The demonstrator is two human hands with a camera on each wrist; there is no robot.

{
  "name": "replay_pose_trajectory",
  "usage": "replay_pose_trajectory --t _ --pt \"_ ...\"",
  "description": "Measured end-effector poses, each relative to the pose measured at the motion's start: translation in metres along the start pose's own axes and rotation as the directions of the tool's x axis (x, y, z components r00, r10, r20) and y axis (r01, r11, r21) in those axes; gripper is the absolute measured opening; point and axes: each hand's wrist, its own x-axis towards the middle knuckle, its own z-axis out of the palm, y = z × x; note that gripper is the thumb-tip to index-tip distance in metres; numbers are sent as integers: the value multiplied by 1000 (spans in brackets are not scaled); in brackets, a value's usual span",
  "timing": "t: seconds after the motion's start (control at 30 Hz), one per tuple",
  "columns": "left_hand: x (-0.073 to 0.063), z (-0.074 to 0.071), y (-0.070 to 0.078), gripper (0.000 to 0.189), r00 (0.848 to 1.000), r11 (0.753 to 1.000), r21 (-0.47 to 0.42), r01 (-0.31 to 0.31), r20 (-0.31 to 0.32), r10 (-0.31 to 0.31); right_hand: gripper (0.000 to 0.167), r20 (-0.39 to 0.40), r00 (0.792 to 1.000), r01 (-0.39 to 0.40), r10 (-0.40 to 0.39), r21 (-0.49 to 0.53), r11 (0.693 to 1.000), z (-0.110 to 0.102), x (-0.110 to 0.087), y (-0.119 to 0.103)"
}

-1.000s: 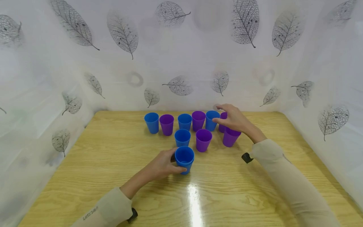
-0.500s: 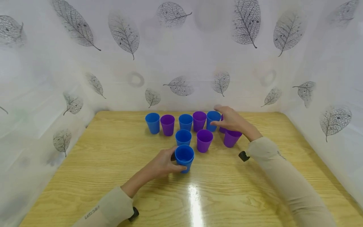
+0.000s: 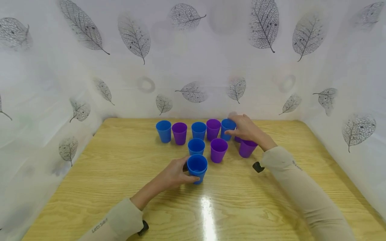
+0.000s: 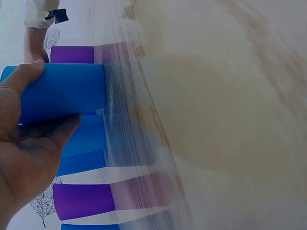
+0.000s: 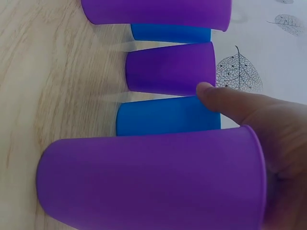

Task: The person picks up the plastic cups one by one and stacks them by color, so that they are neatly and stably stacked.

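My left hand (image 3: 173, 174) holds a blue cup stack (image 3: 197, 164), two rims showing, upright at the front of the group. Its thumb lies along the near side and the fingers go behind; the left wrist view shows the blue cup wall (image 4: 67, 93) between them. At the back, my right hand (image 3: 245, 129) grips a blue cup (image 3: 225, 136) near its rim, thumb in front, fingers at the far side. In the right wrist view the thumb (image 5: 220, 100) lies at that cup's rim. A purple cup (image 3: 248, 150) stands below this hand, and another is mostly hidden by it.
Along the back stand blue (image 3: 164, 132) and purple cups (image 3: 179, 134), another blue (image 3: 198, 130) and another purple (image 3: 212, 129). A blue cup (image 3: 196, 147) and a purple cup (image 3: 218, 150) stand ahead of the stack. A leaf-print curtain (image 3: 193, 67) encloses the wooden table (image 3: 120, 160).
My right hand has come in a little to the left and lower, its thumb and fingers closing around the back blue cup. My left hand keeps its hold on the stack.
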Motion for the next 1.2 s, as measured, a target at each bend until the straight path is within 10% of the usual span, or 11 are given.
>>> replay_pose_trajectory --t 0.33,1.2 --pt "0 1 1 60 1000 1000 -4 13 4 -13 46 -89 995 37 -34 29 999 1 -2 2" --pt "-1 0 2 61 999 999 -23 31 13 -31 62 -261 965 61 -13 177 982 -40 -29 -22"
